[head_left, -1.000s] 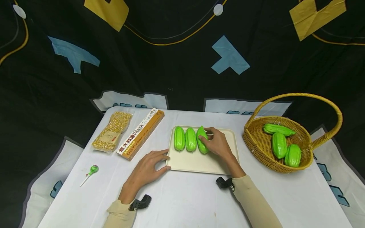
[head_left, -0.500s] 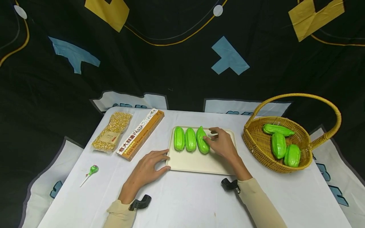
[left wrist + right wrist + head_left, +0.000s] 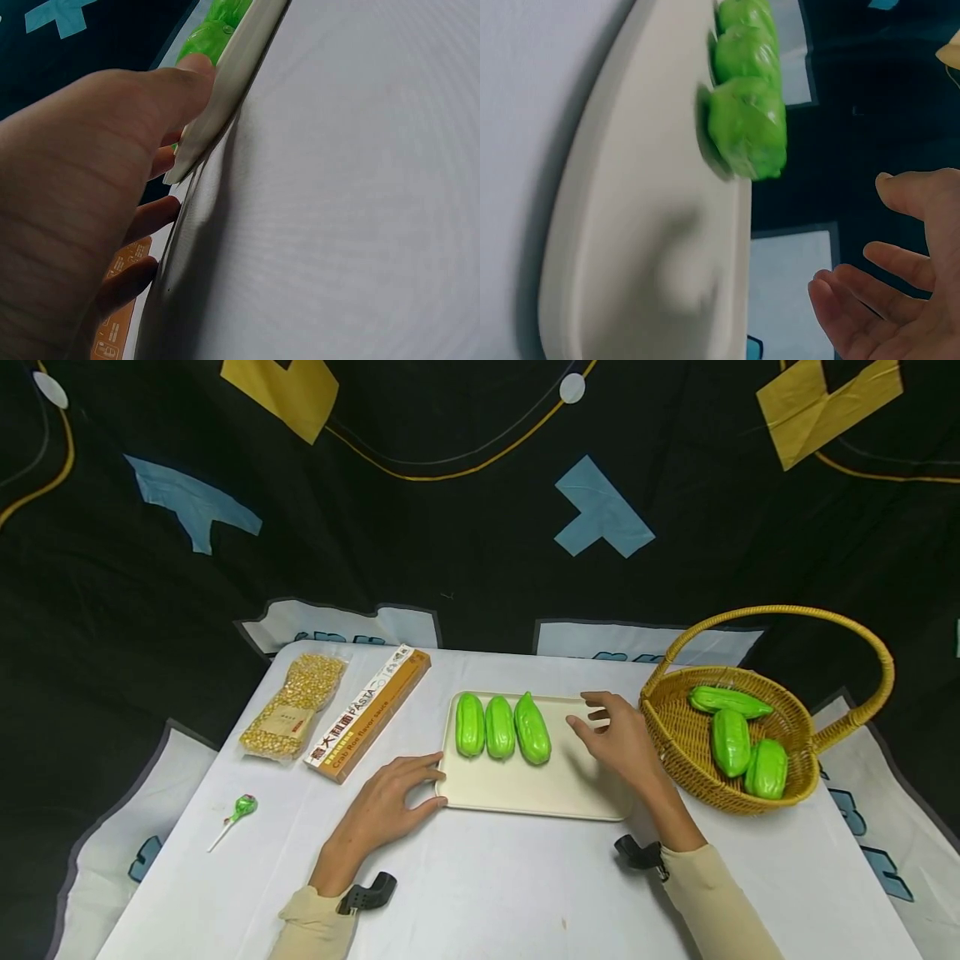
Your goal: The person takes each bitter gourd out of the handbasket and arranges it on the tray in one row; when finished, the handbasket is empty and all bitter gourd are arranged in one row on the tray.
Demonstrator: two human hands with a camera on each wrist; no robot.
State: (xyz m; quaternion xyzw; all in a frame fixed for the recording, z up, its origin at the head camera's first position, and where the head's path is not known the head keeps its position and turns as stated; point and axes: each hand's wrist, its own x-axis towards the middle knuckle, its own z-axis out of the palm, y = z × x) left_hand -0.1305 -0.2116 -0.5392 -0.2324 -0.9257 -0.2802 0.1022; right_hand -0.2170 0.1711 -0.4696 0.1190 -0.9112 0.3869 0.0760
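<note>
Three glossy green gourd-like vegetables lie side by side on the left half of a cream tray (image 3: 525, 793). The rightmost vegetable (image 3: 533, 731) has a pointed top and leans slightly. My left hand (image 3: 386, 802) is at the tray's left edge, fingers spread. In the left wrist view its thumb (image 3: 196, 71) touches the rim. My right hand (image 3: 618, 739) hovers over the tray's right part with nothing in it, fingers loosely bent. In the right wrist view that hand (image 3: 900, 277) is apart from the nearest vegetable (image 3: 746, 127), and its shadow falls on the tray.
A wicker basket (image 3: 675, 764) with a tall handle holds three more green vegetables (image 3: 731, 742) at the right. On the left lie a bag of corn kernels (image 3: 296, 706), a pasta box (image 3: 367, 714) and a green lollipop (image 3: 243, 807). A dark curtain (image 3: 480, 552) hangs behind the white-covered table (image 3: 480, 893).
My right hand has let go of the rightmost vegetable and moved right towards the basket. That vegetable stays on the tray. The left hand has kept its place at the tray's edge.
</note>
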